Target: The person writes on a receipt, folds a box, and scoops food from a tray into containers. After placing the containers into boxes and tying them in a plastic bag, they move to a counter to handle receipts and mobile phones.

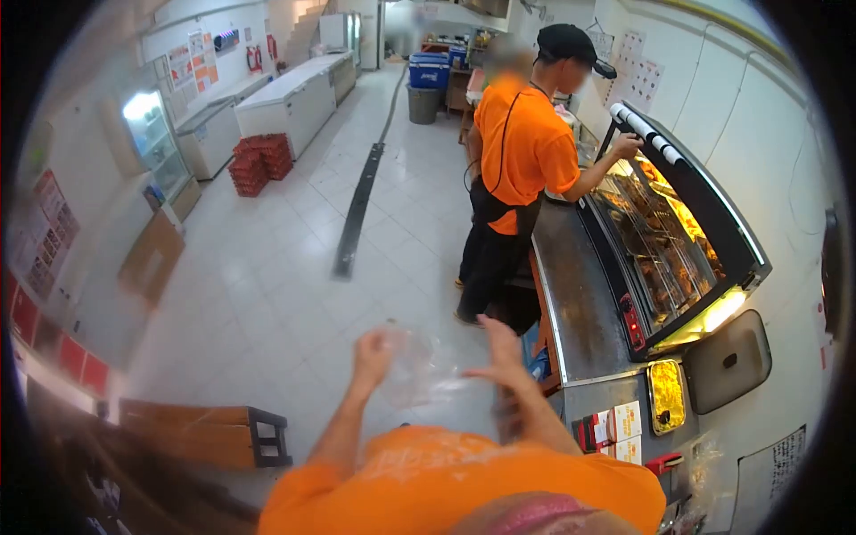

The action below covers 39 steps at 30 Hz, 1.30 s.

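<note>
In front of my chest a transparent plastic bag [423,366] hangs over the tiled floor, blurred by motion. My left hand [373,355] is closed on its left side, with fingers pinched together. To the right of the bag, my right hand [501,355] has its thumb and fingers spread apart, the thumb pointing at the bag's edge. Nothing shows within that right hand.
A co-worker in an orange shirt [526,138] stands ahead, one hand on the lifted lid of a lit food warmer [664,241]. The metal counter [580,312] holds a foil-lined tray [666,397] and boxes [617,426]. Left are a wooden bench [196,432] and red crates [259,163].
</note>
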Tool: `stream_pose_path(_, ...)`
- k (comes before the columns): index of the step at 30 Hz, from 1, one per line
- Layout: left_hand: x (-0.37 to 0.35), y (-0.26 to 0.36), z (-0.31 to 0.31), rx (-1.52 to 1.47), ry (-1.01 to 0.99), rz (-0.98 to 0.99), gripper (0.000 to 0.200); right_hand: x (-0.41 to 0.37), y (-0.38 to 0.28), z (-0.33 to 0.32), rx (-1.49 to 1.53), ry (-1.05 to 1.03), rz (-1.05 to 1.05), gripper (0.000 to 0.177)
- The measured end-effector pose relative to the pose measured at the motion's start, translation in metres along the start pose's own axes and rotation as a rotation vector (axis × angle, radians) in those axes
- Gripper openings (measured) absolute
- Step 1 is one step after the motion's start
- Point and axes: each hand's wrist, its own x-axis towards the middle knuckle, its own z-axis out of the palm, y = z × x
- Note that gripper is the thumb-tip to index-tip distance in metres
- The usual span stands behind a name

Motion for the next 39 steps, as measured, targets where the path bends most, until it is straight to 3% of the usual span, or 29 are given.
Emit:
stream_pose_path(2, -0.010, 0.075, 0.032, 0.084, -0.316, 0.037, 0.013, 0.008, -0.038, 0.026, 0.024, 0.086, -0.097, 0.082)
stream_pose_path(3, -0.011, 0.097, 0.035, 0.194, -0.555, 0.043, 0.019, 0.005, -0.046, 0.041, 0.079, -0.088, 0.152, 0.072)
stream_pose_path(4, -0.010, 0.087, 0.034, 0.189, -0.571, 0.048, 0.019, 0.000, -0.048, 0.053, 0.138, -0.254, 0.401, 0.063)
stream_pose_path(5, -0.010, 0.069, 0.039, 0.366, -0.577, 0.177, 0.023, -0.010, -0.027, 0.059, 0.122, -0.240, 0.412, 0.063)
stream_pose_path(7, -0.012, 0.011, 0.042, 0.463, -0.491, 0.367, 0.024, -0.042, 0.023, 0.061, 0.030, 0.250, 0.542, 0.044)
stream_pose_path(8, 0.000, -0.013, 0.039, 0.621, -0.650, 0.259, 0.021, -0.047, -0.004, 0.028, -0.131, 0.233, 0.722, 0.036)
stream_pose_path(11, 0.022, -0.160, 0.066, 0.710, -0.993, 0.211, 0.020, -0.120, 0.052, 0.035, -0.194, -0.417, 0.858, 0.038)
stream_pose_path(12, 0.034, -0.166, 0.080, 0.574, -0.898, 0.249, 0.022, -0.131, 0.064, 0.043, -0.172, -0.665, 0.871, 0.039)
stream_pose_path(13, 0.057, -0.151, 0.111, 0.433, -0.795, 0.289, 0.024, -0.105, 0.023, 0.005, -0.258, -0.441, 0.965, 0.034)
stream_pose_path(15, 0.094, 0.003, 0.128, 0.069, -0.407, 0.409, 0.025, -0.065, -0.009, -0.053, -0.452, 0.138, 1.081, 0.022)
stream_pose_path(16, 0.099, 0.113, 0.097, -0.168, -0.409, 0.326, 0.018, -0.057, -0.033, -0.081, -0.375, 0.789, 0.704, 0.012)
stream_pose_path(17, 0.098, 0.139, 0.087, -0.337, -0.202, 0.591, 0.010, -0.057, -0.058, -0.105, -0.449, 1.060, 0.555, 0.012)
stream_pose_path(18, 0.092, 0.136, 0.089, -0.358, -0.224, 0.592, 0.010, -0.060, -0.079, -0.113, -0.265, 1.457, 0.258, 0.012)
stream_pose_path(20, 0.072, 0.110, 0.077, -0.005, -0.309, 0.948, 0.006, -0.010, -0.139, -0.141, -1.001, 1.136, -0.043, 0.009)
stream_pose_path(21, 0.069, 0.098, 0.074, 0.187, -0.347, 1.130, 0.005, -0.035, -0.115, -0.126, -0.766, 0.991, 0.146, 0.008)
stream_pose_path(22, 0.067, 0.085, 0.104, -0.110, -0.582, 0.955, 0.002, -0.079, -0.076, -0.091, -0.518, 0.836, 0.331, 0.006)
stream_pose_path(24, 0.048, -0.082, 0.127, 0.133, -0.961, 0.788, 0.010, -0.159, -0.009, 0.005, -0.378, 0.307, 0.794, 0.006)
stream_pose_path(26, 0.015, -0.215, 0.098, 0.466, -1.482, 0.378, 0.032, -0.229, -0.012, 0.075, -0.153, -0.100, 1.251, 0.015)
stream_pose_path(27, 0.005, -0.213, 0.084, 0.776, -1.823, 0.153, 0.054, -0.256, -0.023, 0.103, 0.144, 0.067, 1.370, 0.016)
stream_pose_path(30, -0.002, -0.167, 0.019, 0.323, -1.903, -0.332, 0.049, -0.296, -0.057, 0.130, 1.244, 0.594, 1.424, 0.016)
stream_pose_path(31, 0.006, -0.176, 0.020, 0.345, -1.910, -0.337, 0.049, -0.290, -0.062, 0.121, 1.480, 0.663, 1.428, 0.015)
stream_pose_path(32, 0.013, -0.191, 0.027, 0.087, -1.868, -0.687, 0.045, -0.275, -0.063, 0.099, 1.715, 0.729, 1.420, 0.021)
stream_pose_path(33, 0.017, -0.200, 0.026, -0.172, -1.772, -1.032, 0.040, -0.257, -0.069, 0.072, 1.627, 0.700, 1.508, 0.024)
stream_pose_path(34, 0.031, -0.185, 0.028, -0.476, -1.636, -1.026, 0.041, -0.242, -0.069, 0.050, 1.538, 0.668, 1.602, 0.026)
stream_pose_path(35, 0.050, -0.161, 0.039, -0.763, -1.472, -1.012, 0.042, -0.249, -0.047, 0.052, 1.542, 0.459, 1.483, 0.033)
stream_pose_path(36, 0.069, -0.179, 0.064, -1.063, -1.353, -1.269, 0.045, -0.257, -0.026, 0.055, 1.539, 0.260, 1.359, 0.041)
stream_pose_path(37, 0.081, -0.080, 0.059, -0.999, -1.124, -1.356, 0.039, -0.240, -0.014, 0.041, 1.293, -0.039, 1.143, 0.037)
stream_pose_path(38, 0.091, -0.081, 0.066, -1.117, -1.298, -1.149, 0.032, -0.200, -0.024, -0.003, 0.973, -0.316, 1.262, 0.029)
stream_pose_path(39, 0.105, -0.061, 0.067, -0.852, -1.409, -0.843, 0.031, -0.191, -0.013, -0.012, 0.816, -0.323, 1.255, 0.025)
